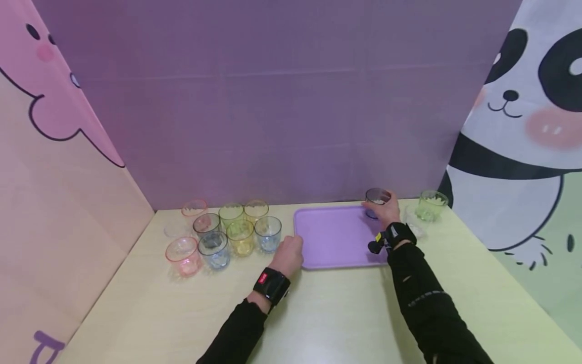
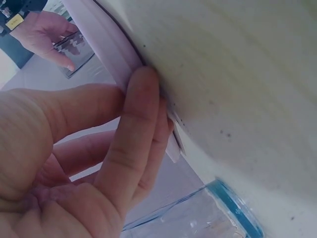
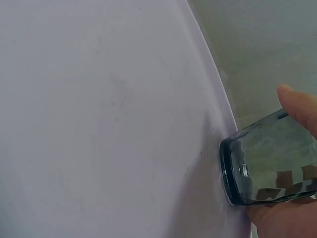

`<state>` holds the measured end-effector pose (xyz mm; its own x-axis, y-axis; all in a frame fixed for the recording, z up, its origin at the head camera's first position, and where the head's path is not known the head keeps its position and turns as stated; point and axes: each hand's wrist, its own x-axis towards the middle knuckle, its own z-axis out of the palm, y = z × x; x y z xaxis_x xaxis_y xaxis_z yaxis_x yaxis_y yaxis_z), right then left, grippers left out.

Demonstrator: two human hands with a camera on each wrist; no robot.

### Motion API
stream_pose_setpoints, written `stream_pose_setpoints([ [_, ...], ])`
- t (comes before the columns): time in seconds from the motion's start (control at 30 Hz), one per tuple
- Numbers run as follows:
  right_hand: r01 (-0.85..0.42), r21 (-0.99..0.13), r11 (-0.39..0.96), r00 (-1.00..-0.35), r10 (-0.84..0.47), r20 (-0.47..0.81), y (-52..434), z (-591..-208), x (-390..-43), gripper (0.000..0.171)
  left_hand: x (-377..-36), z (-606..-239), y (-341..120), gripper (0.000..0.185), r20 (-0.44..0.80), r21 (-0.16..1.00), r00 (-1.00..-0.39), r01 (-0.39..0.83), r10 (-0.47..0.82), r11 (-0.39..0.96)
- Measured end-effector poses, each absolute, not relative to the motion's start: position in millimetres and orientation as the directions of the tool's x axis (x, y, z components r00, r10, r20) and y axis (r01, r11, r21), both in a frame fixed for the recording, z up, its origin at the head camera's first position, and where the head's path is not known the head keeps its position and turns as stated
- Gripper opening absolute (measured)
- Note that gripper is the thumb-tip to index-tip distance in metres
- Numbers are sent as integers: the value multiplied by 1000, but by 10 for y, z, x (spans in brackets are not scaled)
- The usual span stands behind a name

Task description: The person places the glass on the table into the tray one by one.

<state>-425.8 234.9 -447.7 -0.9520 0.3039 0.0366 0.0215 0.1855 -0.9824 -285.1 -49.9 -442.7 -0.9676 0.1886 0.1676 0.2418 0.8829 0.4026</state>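
My left hand (image 1: 288, 256) pinches the left rim of a purple tray (image 1: 336, 240) between thumb and fingers; the left wrist view shows that tray rim (image 2: 106, 42) close up. At the tray's back right corner my right hand (image 1: 387, 210) grips a dark grey tinted drinking glass (image 1: 376, 196), thumb on one side and fingers on the other. In the right wrist view the base of the grey glass (image 3: 237, 171) is low over the tray, right at its rim, and part of the hand is cut off.
Several tinted glasses stand grouped left of the tray, among them a blue glass (image 1: 268, 235) near my left hand and a pink glass (image 1: 184, 258) at the front. A green glass (image 1: 431, 206) stands at the back right, with a clear glass (image 1: 416, 222) beside my right wrist.
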Motion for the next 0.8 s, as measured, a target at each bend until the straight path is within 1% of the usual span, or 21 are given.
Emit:
stream_pose_setpoints([
  [0.13,27,-981,194,-953,301,33,2357,-4474,-4260,93,-2845,-4424,-495,14,166,402,-968,241,189,883],
  [0.37,49,-954,297,-943,327,53,2375,-4482,-4273,95,-2848,-4431,-498,13,165,393,-967,243,192,887],
  [0.47,63,-945,321,-940,337,52,2381,-4485,-4278,95,-2854,-4430,-499,12,155,390,-970,236,189,890],
  [0.8,65,-901,429,-946,315,81,2397,-4435,-4235,103,-2844,-4436,-508,11,187,388,-962,259,200,884],
])
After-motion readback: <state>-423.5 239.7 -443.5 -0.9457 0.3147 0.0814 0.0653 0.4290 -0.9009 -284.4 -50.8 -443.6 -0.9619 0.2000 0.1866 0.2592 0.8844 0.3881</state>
